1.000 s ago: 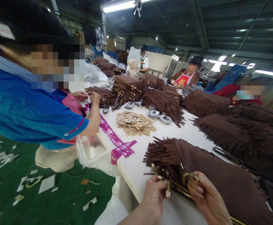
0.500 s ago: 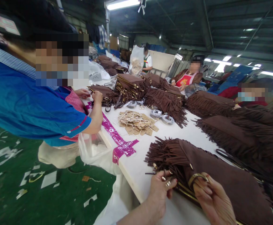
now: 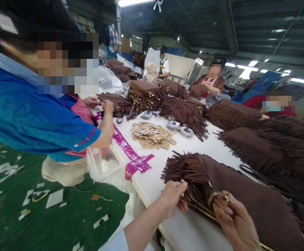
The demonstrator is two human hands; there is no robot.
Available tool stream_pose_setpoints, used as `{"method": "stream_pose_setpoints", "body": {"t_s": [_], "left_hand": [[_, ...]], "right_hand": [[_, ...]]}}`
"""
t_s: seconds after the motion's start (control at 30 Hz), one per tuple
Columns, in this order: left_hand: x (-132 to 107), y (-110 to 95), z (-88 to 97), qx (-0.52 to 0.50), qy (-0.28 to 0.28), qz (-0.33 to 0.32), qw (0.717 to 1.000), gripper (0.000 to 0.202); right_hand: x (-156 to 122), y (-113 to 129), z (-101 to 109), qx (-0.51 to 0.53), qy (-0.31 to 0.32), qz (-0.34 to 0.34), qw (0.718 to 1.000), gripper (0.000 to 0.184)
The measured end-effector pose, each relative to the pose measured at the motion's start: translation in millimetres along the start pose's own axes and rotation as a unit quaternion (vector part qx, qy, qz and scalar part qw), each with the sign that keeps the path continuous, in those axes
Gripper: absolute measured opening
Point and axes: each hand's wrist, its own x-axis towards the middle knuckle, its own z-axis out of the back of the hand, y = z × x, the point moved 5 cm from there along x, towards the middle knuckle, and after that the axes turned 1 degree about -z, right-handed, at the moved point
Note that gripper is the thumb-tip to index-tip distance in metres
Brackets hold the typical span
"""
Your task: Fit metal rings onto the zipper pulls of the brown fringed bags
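A brown fringed suede bag [image 3: 246,198] lies on the white table [image 3: 152,181] in front of me. My left hand [image 3: 172,197] is closed in a pinch on the gold chain strap [image 3: 193,200] at the bag's fringe edge. My right hand [image 3: 235,219] has its fingers curled around a gold ring [image 3: 217,197] on the bag's top edge.
A co-worker in a blue shirt [image 3: 31,115] stands close on the left, handling bags. Piles of brown fringed bags [image 3: 183,111] cover the table's far and right side. Paper tags with strings [image 3: 152,134], tape rolls [image 3: 179,128], pink tape strip [image 3: 131,153] and a plastic bag [image 3: 107,167] at the table edge.
My left hand has moved up from the bag's near edge to the fringe and now pinches the chain. The right hand keeps its hold on the ring.
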Motion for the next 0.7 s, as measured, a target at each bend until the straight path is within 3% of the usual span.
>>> {"method": "stream_pose_setpoints", "body": {"t_s": [0.2, 0.37, 0.53, 0.7], "left_hand": [[-11.1, -1.8, 2.5, -0.054, 0.008, -0.002, 0.999, 0.072], [-27.7, 4.2, 5.3, -0.128, -0.015, -0.002, 0.992, 0.042], [-31.1, 11.0, 5.2, -0.13, -0.064, -0.015, 0.989, 0.039], [-30.8, 10.6, 2.1, -0.124, -0.068, -0.053, 0.989, 0.034]], "right_hand": [[-0.5, -2.1, 0.2, 0.003, -0.017, -0.002, 1.0, 0.029], [0.4, -2.9, -0.4, -0.009, -0.009, 0.002, 1.0, 0.028], [0.2, -2.4, -0.9, -0.028, 0.002, 0.015, 0.999, 0.026], [-2.1, -4.4, -3.4, -0.115, -0.001, 0.034, 0.993, 0.028]]}}
